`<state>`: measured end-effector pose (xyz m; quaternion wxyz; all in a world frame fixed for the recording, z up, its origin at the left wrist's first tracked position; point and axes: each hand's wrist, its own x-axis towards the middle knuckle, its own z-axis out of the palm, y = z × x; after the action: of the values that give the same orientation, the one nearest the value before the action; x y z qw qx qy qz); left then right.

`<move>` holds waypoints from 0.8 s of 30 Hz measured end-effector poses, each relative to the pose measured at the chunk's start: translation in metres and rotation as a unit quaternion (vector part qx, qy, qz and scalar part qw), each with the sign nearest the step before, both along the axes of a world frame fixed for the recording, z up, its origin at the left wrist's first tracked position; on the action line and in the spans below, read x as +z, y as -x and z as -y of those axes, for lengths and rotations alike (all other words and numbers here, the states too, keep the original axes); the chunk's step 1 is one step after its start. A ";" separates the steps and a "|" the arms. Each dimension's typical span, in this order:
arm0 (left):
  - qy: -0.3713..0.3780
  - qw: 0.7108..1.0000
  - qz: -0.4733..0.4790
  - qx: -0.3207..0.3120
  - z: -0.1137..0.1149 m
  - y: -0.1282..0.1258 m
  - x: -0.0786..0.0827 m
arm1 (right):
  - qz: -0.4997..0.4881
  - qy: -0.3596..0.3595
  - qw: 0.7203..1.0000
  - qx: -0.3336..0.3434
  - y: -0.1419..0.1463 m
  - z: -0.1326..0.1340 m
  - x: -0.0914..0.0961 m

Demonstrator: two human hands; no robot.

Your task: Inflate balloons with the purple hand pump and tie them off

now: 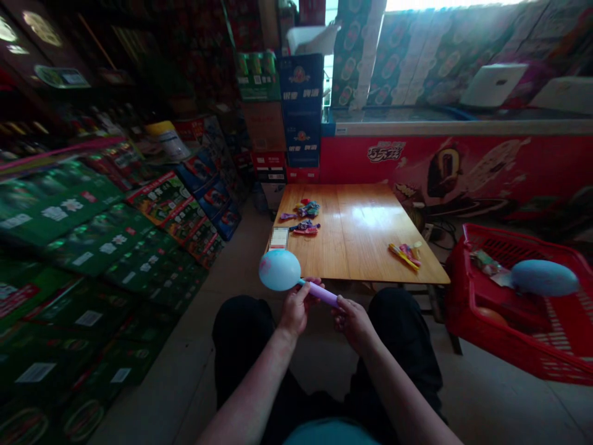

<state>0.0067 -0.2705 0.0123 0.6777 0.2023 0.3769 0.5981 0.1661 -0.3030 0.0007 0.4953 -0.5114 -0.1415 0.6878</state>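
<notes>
Because left fingers (pixel 303 292) and right fingers (pixel 340 319) clamp the purple tube (pixel 323 294), both its ends are partly hidden.

Hands (pixel 295 309) seemingly hide both ends of the purple tube (pixel 324 295).

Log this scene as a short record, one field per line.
Left hand: pinching where the light blue balloon meets the purple tube
Right hand: gripping the tube's other end
Balloon state: inflated
Wooden table: colorful bunches along its left side; a smaller yellow-and-pink bunch at right
Red basket: right of the table, holding a blue balloon
Left background: stacked green cases
</notes>
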 end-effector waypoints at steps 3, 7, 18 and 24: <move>0.002 1.000 -0.005 0.028 0.009 -0.007 0.005 | -0.009 -0.003 1.000 -0.011 -0.001 0.007 0.001; 0.001 0.999 -0.005 0.044 0.019 -0.014 0.011 | -0.018 -0.012 0.999 -0.026 -0.003 0.014 0.002; -0.023 0.998 -0.015 0.060 0.033 -0.001 0.029 | -0.014 -0.053 0.998 0.006 -0.002 0.019 0.010; -0.006 0.994 0.024 0.105 0.026 0.006 0.037 | 0.017 -0.092 0.995 0.034 0.004 0.012 0.023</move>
<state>0.0002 -0.2962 0.0494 0.6186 0.1513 0.3766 0.6728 0.1617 -0.3147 0.0241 0.5140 -0.4700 -0.2300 0.6797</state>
